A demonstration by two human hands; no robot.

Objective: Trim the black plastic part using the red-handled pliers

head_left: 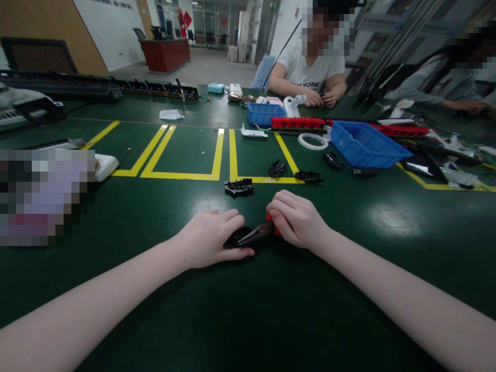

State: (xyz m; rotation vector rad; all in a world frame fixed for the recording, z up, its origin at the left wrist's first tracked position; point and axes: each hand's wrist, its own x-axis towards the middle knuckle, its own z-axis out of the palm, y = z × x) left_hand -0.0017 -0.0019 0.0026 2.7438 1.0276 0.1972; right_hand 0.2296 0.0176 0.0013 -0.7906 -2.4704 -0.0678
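Black parts (239,188), seemingly plastic, lie beyond pliers (256,234)

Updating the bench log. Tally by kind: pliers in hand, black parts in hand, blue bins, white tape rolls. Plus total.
Pliers in hand: 1
Black part in hand: 1
Blue bins: 2
White tape roll: 1
Total: 5
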